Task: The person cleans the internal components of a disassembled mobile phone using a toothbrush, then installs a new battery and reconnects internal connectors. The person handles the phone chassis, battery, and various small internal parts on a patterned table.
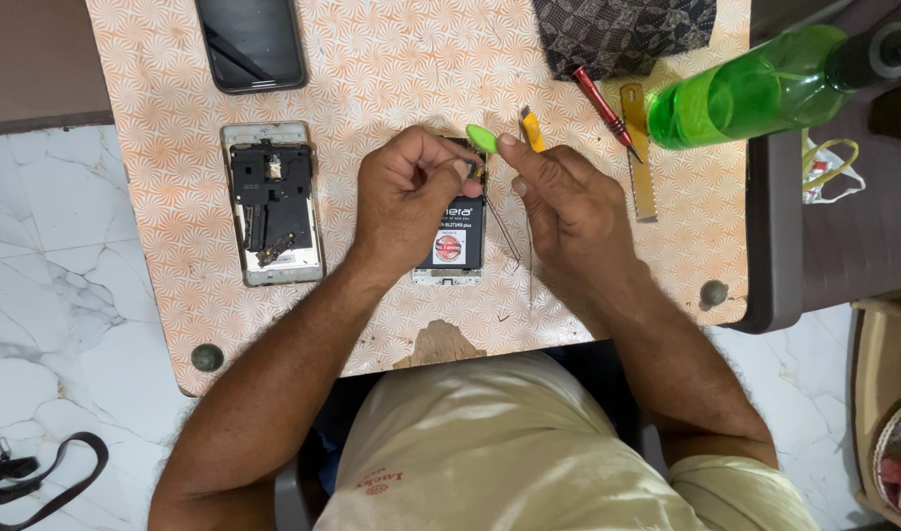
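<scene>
While three phones lie on the surface (pixel 155 147), my left hand (pixel 406 202) pinches shut on the middle phone (pixel 452 241), my right hand (pixel 559 202) grips one green pick (pixel 481 138).

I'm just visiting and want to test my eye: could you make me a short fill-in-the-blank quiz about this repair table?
1. The right hand pinches a small ____ plastic pick.
2. The opened phone lies under both hands, the left hand resting on its ____ end.
3. The red screwdriver lies just left of the green ____.
4. The dark intact phone lies at the table's ____ edge.

Missing words: green; upper; bottle; far
</scene>
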